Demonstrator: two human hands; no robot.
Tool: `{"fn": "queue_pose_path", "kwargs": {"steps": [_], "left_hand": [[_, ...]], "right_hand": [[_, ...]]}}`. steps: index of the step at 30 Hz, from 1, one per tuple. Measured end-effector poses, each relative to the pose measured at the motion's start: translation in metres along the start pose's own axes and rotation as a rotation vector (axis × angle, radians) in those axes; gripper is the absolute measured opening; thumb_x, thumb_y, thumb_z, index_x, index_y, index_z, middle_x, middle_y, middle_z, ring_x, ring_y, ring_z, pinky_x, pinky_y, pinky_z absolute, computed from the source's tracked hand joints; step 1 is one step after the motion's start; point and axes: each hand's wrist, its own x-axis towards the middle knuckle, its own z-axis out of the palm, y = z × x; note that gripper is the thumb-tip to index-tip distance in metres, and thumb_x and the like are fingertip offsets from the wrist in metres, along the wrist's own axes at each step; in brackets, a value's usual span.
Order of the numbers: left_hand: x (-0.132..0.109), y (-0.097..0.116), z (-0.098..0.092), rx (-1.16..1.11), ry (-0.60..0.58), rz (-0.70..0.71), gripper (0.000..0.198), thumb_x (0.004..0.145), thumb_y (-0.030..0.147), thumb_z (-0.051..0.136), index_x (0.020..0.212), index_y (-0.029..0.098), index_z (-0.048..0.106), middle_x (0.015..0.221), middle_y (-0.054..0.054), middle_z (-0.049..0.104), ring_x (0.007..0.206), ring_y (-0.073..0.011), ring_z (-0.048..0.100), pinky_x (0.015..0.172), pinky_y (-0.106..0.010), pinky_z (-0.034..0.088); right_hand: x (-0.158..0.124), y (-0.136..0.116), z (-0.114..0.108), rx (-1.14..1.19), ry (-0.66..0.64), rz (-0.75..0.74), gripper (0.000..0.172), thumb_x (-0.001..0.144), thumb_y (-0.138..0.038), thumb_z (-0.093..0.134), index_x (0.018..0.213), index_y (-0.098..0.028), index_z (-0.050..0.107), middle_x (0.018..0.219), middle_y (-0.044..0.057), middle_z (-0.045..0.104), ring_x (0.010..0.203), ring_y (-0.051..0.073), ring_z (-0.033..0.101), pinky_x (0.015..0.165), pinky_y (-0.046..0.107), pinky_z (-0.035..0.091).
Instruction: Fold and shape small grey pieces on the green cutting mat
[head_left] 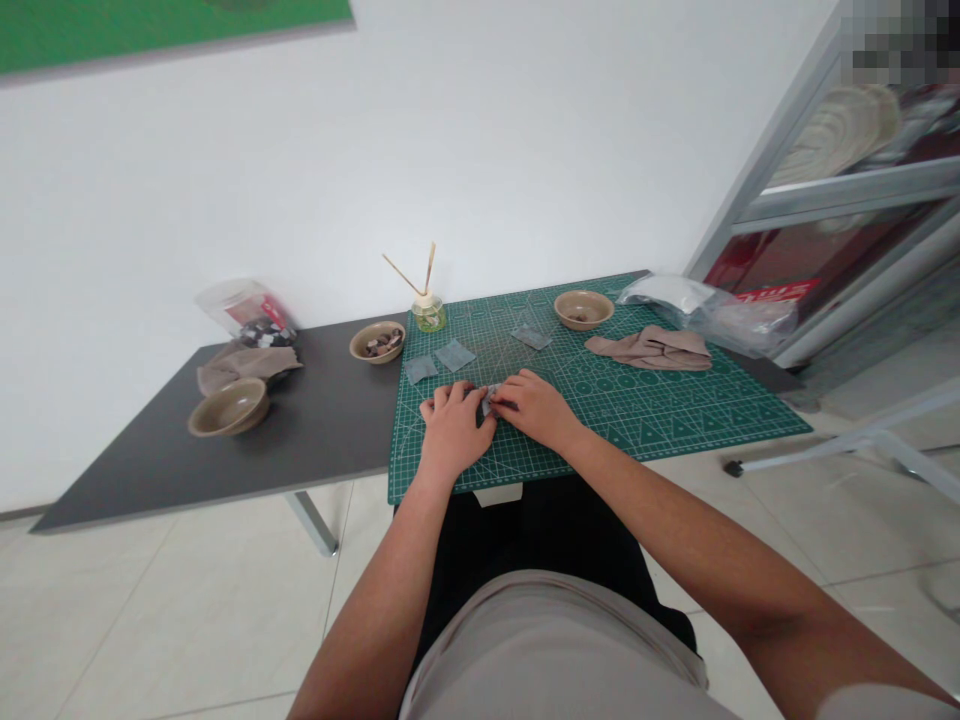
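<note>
A small clear plastic bag [489, 396] lies between my two hands near the front of the green cutting mat [637, 410]. My left hand [456, 432] has its fingers curled down and its thumb and forefinger at the bag's left side. From the right, my right hand [536, 408] pinches the bag, fingers bent together. What is inside the bag is mostly covered by the fingers. Just beyond my left hand are two flat clear bags, a left one [420, 370] and a right one [455, 355]. Another flat bag [531, 335] rests farther back.
A tan bowl [377, 342] holds brown-and-white pieces; another bowl [583, 309] has a few. A third bowl [229, 408] sits left by a cloth [259, 362] and a bag of dark pieces [262, 325]. A reed diffuser [429, 312], brown cloth [651, 350] and large plastic bag [712, 308] stand around the mat.
</note>
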Motion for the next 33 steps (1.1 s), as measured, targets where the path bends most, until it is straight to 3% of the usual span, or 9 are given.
{"fn": "queue_pose_path", "kwargs": {"steps": [16, 33], "left_hand": [[0.0003, 0.0, -0.0009, -0.014, -0.009, 0.01, 0.04, 0.091, 0.036, 0.047, 0.128, 0.029, 0.06, 0.139, -0.006, 0.056, 0.124, -0.0312, 0.044, 0.097, -0.05, 0.034], [0.0, -0.0039, 0.0055, -0.059, 0.068, 0.078, 0.038, 0.09, 0.033, 0.049, 0.125, 0.027, 0.063, 0.137, -0.005, 0.061, 0.119, -0.032, 0.048, 0.094, -0.052, 0.035]], "right_hand": [[0.0003, -0.001, -0.0004, -0.01, -0.01, 0.012, 0.008, 0.09, -0.022, 0.066, 0.086, -0.019, 0.071, 0.086, 0.004, 0.066, 0.085, 0.021, 0.051, 0.081, 0.034, 0.041], [0.0003, -0.0029, -0.0012, -0.003, -0.002, -0.002, 0.007, 0.09, -0.021, 0.066, 0.086, -0.018, 0.071, 0.085, 0.005, 0.066, 0.084, 0.02, 0.051, 0.082, 0.034, 0.04]]}}
